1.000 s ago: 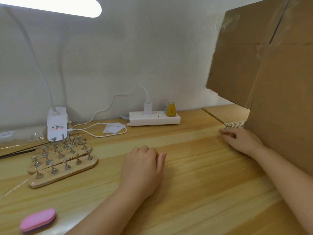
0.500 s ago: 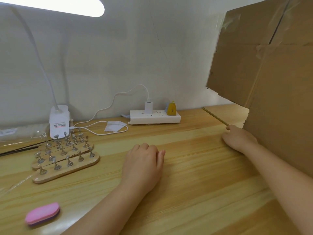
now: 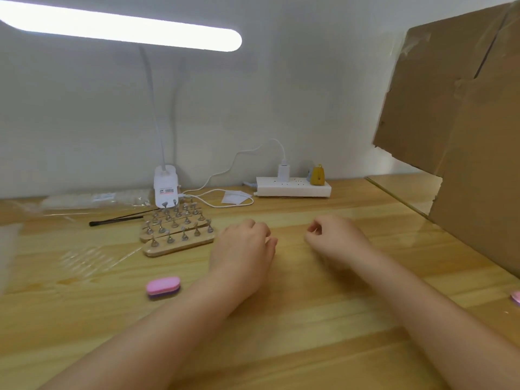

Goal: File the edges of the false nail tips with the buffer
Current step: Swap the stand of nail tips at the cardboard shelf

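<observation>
My right hand (image 3: 334,240) pinches something too small to tell, left hand (image 3: 244,249) loosely curled, empty; next: fetch pink buffer (image 3: 163,287), file edges lightly.

No legible text: the lamp base (image 3: 166,190) left of centre carries a small red-and-dark printed label, and the clear packet (image 3: 98,199) at mid-left has a white label, both too blurred to read.

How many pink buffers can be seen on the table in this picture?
2. One pink buffer lies on the table left of the left forearm. A second pink object, cut off by the right frame edge, looks like another buffer, but this is uncertain.
</observation>
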The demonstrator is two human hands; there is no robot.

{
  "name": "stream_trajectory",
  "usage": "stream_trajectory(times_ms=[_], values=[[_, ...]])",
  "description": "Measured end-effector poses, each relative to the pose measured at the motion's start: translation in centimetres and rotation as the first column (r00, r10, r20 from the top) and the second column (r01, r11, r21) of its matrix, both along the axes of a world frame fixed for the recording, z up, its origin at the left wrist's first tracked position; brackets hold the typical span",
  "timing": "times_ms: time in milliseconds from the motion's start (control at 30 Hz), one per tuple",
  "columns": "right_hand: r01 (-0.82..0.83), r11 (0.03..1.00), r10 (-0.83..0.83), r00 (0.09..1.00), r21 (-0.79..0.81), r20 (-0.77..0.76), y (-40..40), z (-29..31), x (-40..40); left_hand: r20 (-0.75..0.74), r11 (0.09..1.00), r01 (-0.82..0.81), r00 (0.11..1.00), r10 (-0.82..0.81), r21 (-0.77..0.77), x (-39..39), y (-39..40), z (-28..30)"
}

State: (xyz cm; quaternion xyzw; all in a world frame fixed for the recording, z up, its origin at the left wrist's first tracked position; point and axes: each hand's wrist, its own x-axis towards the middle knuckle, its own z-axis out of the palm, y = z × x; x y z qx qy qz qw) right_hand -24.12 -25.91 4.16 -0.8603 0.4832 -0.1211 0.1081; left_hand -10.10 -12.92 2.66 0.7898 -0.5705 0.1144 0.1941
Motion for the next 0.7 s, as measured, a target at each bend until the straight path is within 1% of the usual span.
stream_trajectory(times_ms=[100, 167, 233, 333, 367, 467, 567, 633, 700], values=[[-0.061, 0.997, 0.060, 0.998, 0.041, 0.029, 2.0, -0.1, 2.2, 0.105, 0.981, -0.191, 0.977, 0.186, 0.044, 3.2, 4.3, 0.3], [-0.102, 0.993, 0.100, 0.994, 0.066, 0.042, 3.4, -0.3, 3.8, 0.117, 0.946, -0.319, 0.943, 0.311, 0.061, 5.1, 6.6, 0.5], [-0.136, 0.986, 0.131, 0.990, 0.099, 0.057, 4.7, -0.6, 5.5, 0.056, 0.906, -0.413, 0.911, 0.409, 0.097, 6.8, 8.1, 0.6], [-0.168, 0.981, 0.164, 0.985, 0.099, 0.048, 6.2, -1.3, 8.1, -0.140, 0.864, -0.492, 0.853, 0.503, 0.106, 8.8, 9.4, 0.3], [-0.169, 0.982, 0.167, 0.986, 0.085, 0.027, 6.5, -1.5, 9.0, -0.182, 0.860, -0.499, 0.841, 0.510, 0.106, 9.2, 9.7, 0.1], [-0.182, 0.982, 0.183, 0.983, 0.059, -0.025, 7.0, -1.8, 11.4, -0.226, 0.873, -0.471, 0.843, 0.488, 0.130, 9.9, 9.8, -0.7], [-0.220, 0.975, 0.220, 0.973, 0.004, -0.063, 7.4, -2.0, 13.1, -0.284, 0.892, -0.436, 0.846, 0.452, 0.121, 10.4, 9.6, -1.1], [-0.229, 0.973, 0.227, 0.971, -0.015, -0.070, 7.5, -2.2, 13.6, -0.299, 0.898, -0.429, 0.848, 0.438, 0.099, 10.8, 9.6, -1.3], [-0.237, 0.971, 0.237, 0.970, -0.004, -0.048, 7.4, -2.3, 13.4, -0.284, 0.902, -0.424, 0.857, 0.430, 0.088, 10.9, 9.6, -1.6]])
